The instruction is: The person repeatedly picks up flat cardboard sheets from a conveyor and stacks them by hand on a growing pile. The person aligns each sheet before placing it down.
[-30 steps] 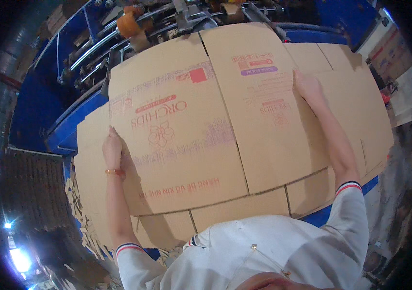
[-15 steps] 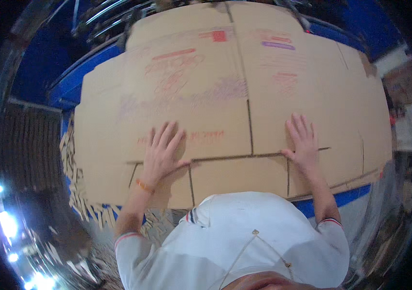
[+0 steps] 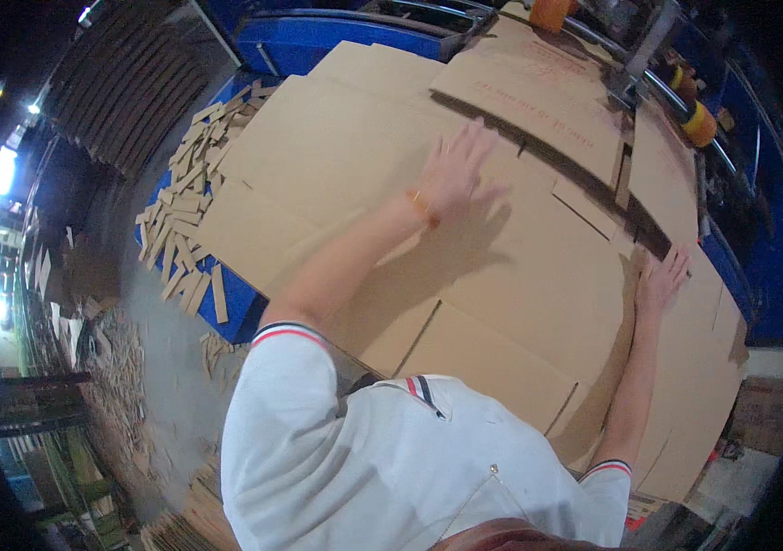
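Brown cardboard (image 3: 502, 294), left hand (image 3: 458, 173) over it, grip splayed wide, right hand (image 3: 660, 278) against it, grip unclenched

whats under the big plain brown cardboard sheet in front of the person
Past the left edge of the large plain brown cardboard sheet, a flat blue metal-looking ledge shows, strewn with thin brown cardboard strips. Anything directly beneath the sheet is covered.
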{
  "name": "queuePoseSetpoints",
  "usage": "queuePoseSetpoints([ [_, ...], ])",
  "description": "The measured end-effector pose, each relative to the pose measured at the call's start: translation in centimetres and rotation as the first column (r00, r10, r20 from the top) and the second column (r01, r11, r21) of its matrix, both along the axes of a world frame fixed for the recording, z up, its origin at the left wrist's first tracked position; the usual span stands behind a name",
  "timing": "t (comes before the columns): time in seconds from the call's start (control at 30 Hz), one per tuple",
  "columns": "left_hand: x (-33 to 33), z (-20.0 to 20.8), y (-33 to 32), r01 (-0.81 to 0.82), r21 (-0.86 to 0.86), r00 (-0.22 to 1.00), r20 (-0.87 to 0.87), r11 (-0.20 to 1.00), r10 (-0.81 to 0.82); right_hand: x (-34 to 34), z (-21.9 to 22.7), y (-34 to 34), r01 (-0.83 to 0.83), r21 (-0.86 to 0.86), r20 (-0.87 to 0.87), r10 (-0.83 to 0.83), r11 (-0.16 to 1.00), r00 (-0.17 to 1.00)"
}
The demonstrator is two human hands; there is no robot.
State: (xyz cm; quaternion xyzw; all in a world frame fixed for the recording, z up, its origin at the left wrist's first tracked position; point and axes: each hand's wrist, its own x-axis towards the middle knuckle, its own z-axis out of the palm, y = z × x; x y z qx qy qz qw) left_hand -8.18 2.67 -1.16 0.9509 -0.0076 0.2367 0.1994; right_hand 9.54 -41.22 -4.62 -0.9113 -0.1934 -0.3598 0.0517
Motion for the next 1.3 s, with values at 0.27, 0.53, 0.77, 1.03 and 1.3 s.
queuePoseSetpoints([
  [0.27, -24.0, -0.8, 15.6, -0.633, 0.347, 0.590, -0.362, 0.692, 0.722, -4.5, -0.5, -1.5, 0.074, -0.066, -0.207, -0.086, 0.995, 0.975],
  [0.53, -16.5, -2.5, 24.3, -0.786, 0.385, 0.501, -0.064, 0.484, 0.863, -3.7, -0.4, -1.9, 0.044, 0.047, -0.270, -0.030, 0.998, 0.962],
  [0.77, -14.0, 1.5, 27.3, -0.712, 0.280, 0.460, -0.506, 0.643, 0.729, -5.9, 0.2, -0.1, 0.003, 0.091, -0.183, 0.013, 0.996, 0.983],
  [1.03, -15.0, 8.5, 22.9, -0.755, 0.328, 0.599, -0.007, 0.568, 0.800, -7.0, 1.3, 9.3, -0.299, 0.107, -0.181, 0.314, 0.948, 0.932],
  [1.3, -19.6, 24.3, 18.9, 0.053, -0.932, 0.953, -0.060, 0.358, -0.298, -10.1, 2.8, 12.5, -0.225, 0.113, -0.327, 0.250, 0.968, 0.911],
])
